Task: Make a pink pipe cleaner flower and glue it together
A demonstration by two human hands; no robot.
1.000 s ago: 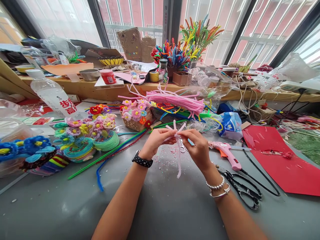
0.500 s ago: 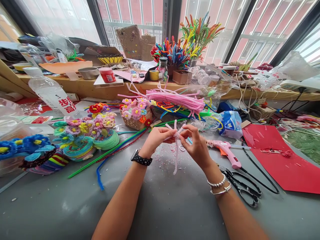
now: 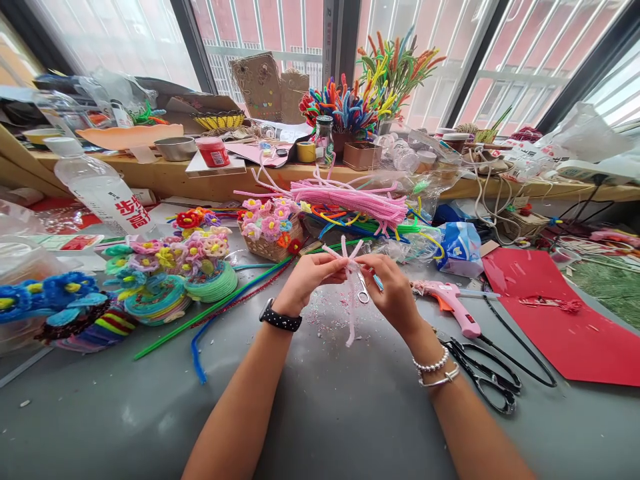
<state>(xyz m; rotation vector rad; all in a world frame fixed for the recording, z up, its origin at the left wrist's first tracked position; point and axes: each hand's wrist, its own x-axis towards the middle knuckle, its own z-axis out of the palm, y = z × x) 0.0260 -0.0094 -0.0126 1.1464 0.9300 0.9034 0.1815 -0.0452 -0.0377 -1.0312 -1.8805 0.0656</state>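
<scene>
A pale pink pipe-cleaner piece (image 3: pixel 351 313) is between my hands, with short ends fanned out at the top and one long end hanging down. My left hand (image 3: pixel 315 275) pinches it at the centre from the left. From the right, my right hand (image 3: pixel 393 290) has its thumb and fingers closed on the same joint. A small metal loop (image 3: pixel 363 296), perhaps a scissor handle, shows just below the right fingers; whether it is held or lies on the table I cannot tell. Behind the hands lies a bundle of pink pipe cleaners (image 3: pixel 355 200).
To the right are a pink glue gun (image 3: pixel 453 303), black-handled scissors (image 3: pixel 487 377) and red sheet (image 3: pixel 555 320). Pipe-cleaner flower baskets (image 3: pixel 210 277) and a tilted water bottle (image 3: pixel 100 190) stand left. Green and blue pipe cleaners (image 3: pixel 200 320) lie across the grey table (image 3: pixel 340 413).
The fanned ends of the pink piece have spread and turned slightly. My right fingers have shifted and curled in more closely at the joint. The metal loop shows more fully.
</scene>
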